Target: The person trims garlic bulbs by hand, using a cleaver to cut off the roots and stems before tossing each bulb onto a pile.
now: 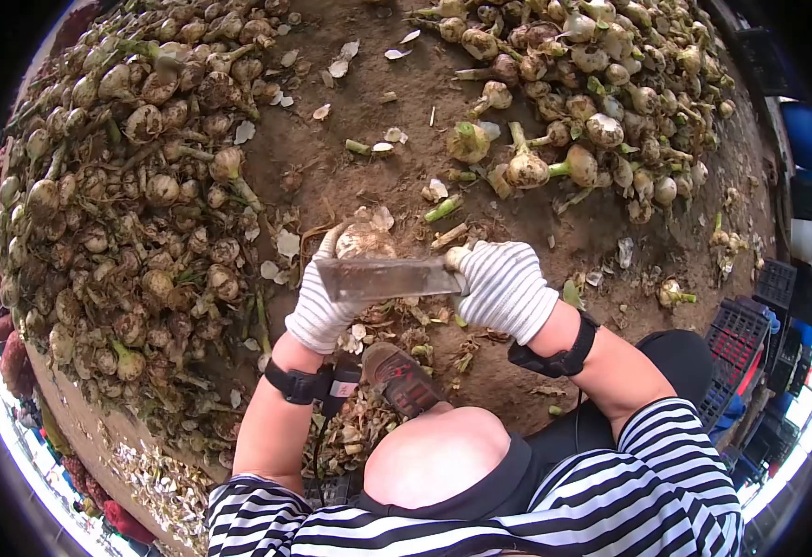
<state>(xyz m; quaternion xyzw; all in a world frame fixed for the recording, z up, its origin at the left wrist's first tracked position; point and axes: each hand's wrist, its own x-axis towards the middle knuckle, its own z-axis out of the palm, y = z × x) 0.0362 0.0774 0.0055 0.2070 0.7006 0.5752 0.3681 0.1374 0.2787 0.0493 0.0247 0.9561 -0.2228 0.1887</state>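
Note:
My left hand (318,302), in a striped white glove, is closed around a soil-stained garlic bulb (366,243) in front of me. The fingers are partly hidden behind the blade. In my right hand (510,290), also gloved, is the handle of a broad, dirty-bladed knife (389,279). Its blade lies across the near side of the bulb and reaches over to my left glove. Whether the edge touches the bulb cannot be seen.
A large heap of garlic bulbs (160,190) lies on the left, and a trimmed pile (610,102) at the upper right. Cut stems (443,208) and skins (288,243) litter the soil. A shoe (404,379) is below my hands; black crates (733,343) stand at right.

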